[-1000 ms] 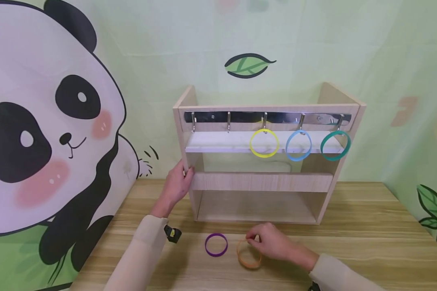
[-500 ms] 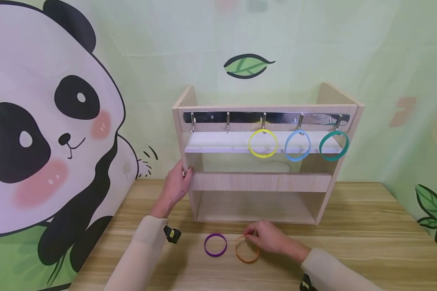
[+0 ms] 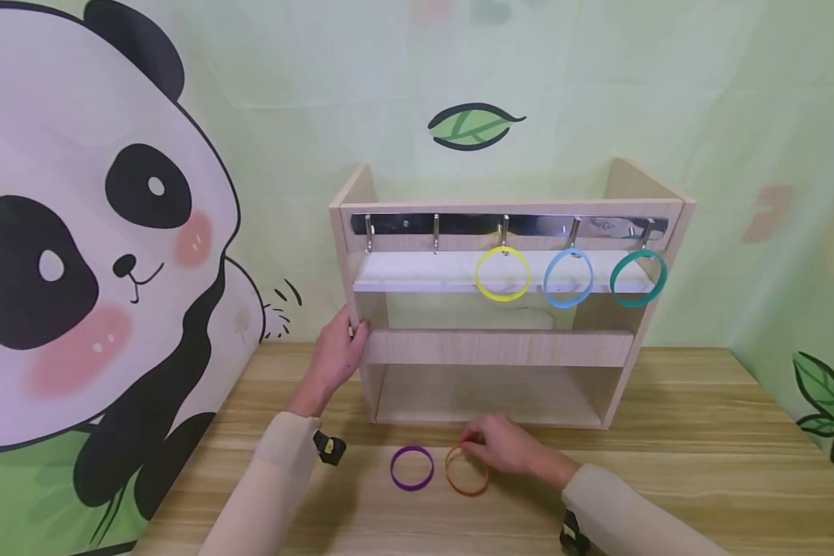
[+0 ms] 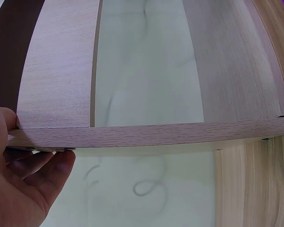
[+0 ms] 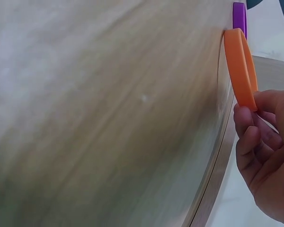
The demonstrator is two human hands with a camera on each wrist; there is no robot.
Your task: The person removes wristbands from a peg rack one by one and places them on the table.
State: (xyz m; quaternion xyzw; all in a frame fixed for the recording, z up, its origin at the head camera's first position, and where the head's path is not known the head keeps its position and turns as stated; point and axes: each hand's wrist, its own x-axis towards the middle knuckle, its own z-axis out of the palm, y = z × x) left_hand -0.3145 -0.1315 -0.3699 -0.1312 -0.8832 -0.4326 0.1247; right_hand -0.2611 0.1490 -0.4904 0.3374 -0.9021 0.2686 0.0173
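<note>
Head view: part-hidden left hand around shelf edge, orange band in right hand

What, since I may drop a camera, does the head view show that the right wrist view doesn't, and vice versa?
Only the head view: left grip holding the rack; the hooks; yellow band, light blue band and teal band hanging there.
Only the right wrist view: the palm side of the right grip.
Both: right grip pinching the orange band; the purple band; the tabletop.
</note>
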